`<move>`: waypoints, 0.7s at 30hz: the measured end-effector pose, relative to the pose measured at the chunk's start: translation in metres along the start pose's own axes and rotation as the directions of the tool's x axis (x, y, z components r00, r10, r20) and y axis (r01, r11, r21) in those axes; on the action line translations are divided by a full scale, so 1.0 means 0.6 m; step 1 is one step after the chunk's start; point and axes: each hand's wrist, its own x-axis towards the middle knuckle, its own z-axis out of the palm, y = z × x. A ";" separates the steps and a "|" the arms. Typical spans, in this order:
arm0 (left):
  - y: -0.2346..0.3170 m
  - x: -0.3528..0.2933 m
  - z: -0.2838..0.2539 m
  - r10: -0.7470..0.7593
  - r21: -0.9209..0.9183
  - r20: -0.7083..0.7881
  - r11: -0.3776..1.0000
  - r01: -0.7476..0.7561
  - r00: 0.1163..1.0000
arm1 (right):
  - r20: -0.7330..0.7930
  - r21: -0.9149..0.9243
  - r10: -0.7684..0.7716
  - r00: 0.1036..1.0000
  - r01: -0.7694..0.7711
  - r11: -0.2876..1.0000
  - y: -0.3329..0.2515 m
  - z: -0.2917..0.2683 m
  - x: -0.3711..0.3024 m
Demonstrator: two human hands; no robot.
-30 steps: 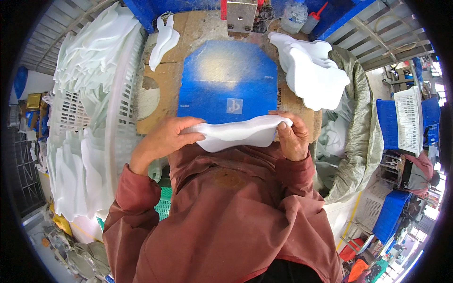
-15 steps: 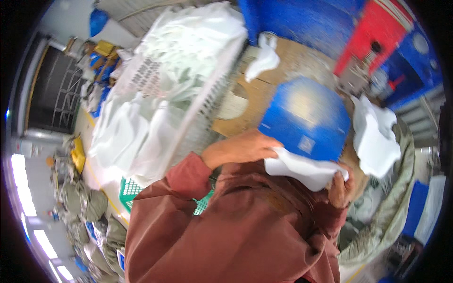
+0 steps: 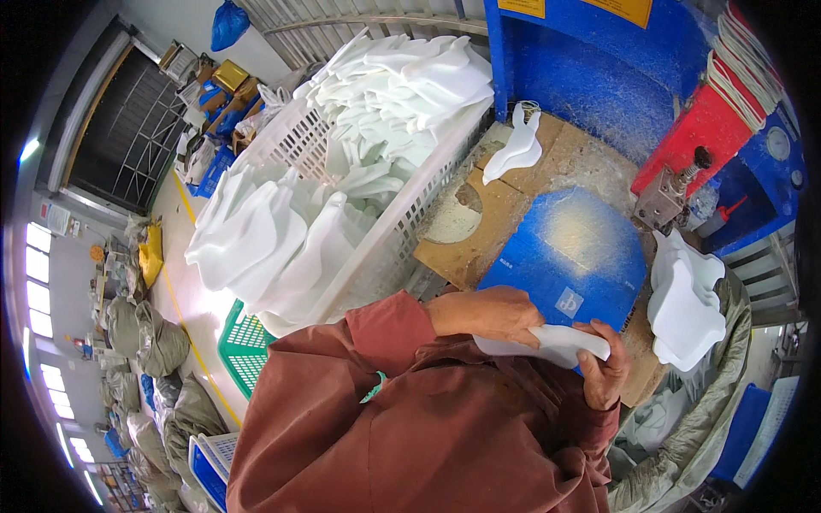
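Note:
Against my front, at the near edge of the blue sheet (image 3: 547, 256), both hands hold a white, curved, foam-like piece (image 3: 564, 344) seen nearly edge-on. My left hand (image 3: 496, 315) grips its left part, knuckles up and fingers curled over it. At the other end, my right hand (image 3: 605, 363) has thumb and fingers closed round the piece. To the right of the sheet lie similar white wavy-edged pieces (image 3: 687, 299), and another white piece (image 3: 516, 145) rests on the board beyond it. Part of the held piece is hidden by my hands.
A white slatted crate (image 3: 398, 227) heaped with white pieces stands to the left, above a green basket (image 3: 242, 350). Brown board (image 3: 479, 248) covers the worktop. A red and blue machine (image 3: 684, 137) stands at the back right. An open sack (image 3: 718, 410) is at the right.
My view has shifted, so the worktop appears lower. The held piece has turned more edge-on, and my left hand has moved over it with its fingers curled.

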 end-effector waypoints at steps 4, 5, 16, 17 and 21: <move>0.011 -0.006 -0.008 -0.017 0.163 -0.155 0.986 0.042 0.988 | 0.003 0.013 0.100 0.995 -0.100 0.995 -0.006 0.010 0.005; 0.019 -0.005 -0.011 -0.089 0.187 -0.164 0.975 0.119 0.983 | -0.007 0.034 0.104 0.995 -0.103 0.994 -0.003 0.014 0.007; 0.061 -0.098 0.031 -0.577 -0.860 -0.473 0.466 -0.207 0.666 | -0.044 -0.313 -0.476 0.878 0.441 0.841 -0.019 0.042 -0.002; 0.061 -0.087 0.049 -0.629 -0.917 -0.395 0.306 -0.255 0.670 | -0.002 -0.311 -0.499 0.867 0.473 0.824 -0.023 0.053 0.000; 0.033 -0.063 0.082 -0.555 -0.906 -0.374 0.047 -0.421 0.743 | 0.141 -0.231 -0.511 0.848 0.530 0.816 -0.032 0.088 0.001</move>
